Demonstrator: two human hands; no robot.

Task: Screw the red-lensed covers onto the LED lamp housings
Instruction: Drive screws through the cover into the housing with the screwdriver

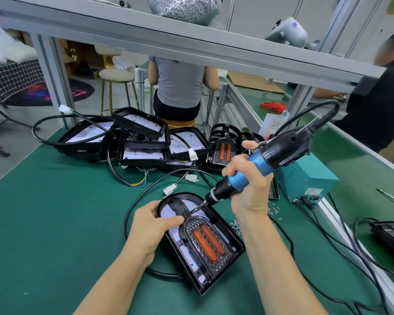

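On the green bench mat (pixel 55 212), at the far left of the work area, a heap of black lamp housings (pixel 132 137) lies with white LED boards facing up and black cables looped around them. Just right of the heap stand finished lamps (pixel 223 148) with red lenses, leaning upright.

In front of the person lies one lamp housing (pixel 218 267), its rounded end pointing away and slightly left. A red-lensed cover (pixel 208 243) sits inside it, with two long orange-red lenses side by side. The left hand (pixel 152 226) rests on the left side of the housing: the thumb reaches across the white board and its tip touches the curved top edge of the cover, while the other fingers curl round the housing's outer rim at its rounded end.

To the right, the right hand (pixel 248 180) grips the blue body of an electric screwdriver (pixel 259 164), fingers wrapped tight round it, thumb raised near the black upper part. The tool tilts down to the left, and its bit meets the cover's black strap near the housing's rounded end, just beyond the left thumb.

Loose screws (pixel 236 225) lie scattered beside the housing's right edge. Further right stands a teal power box (pixel 305 178), with black cables trailing over the mat.
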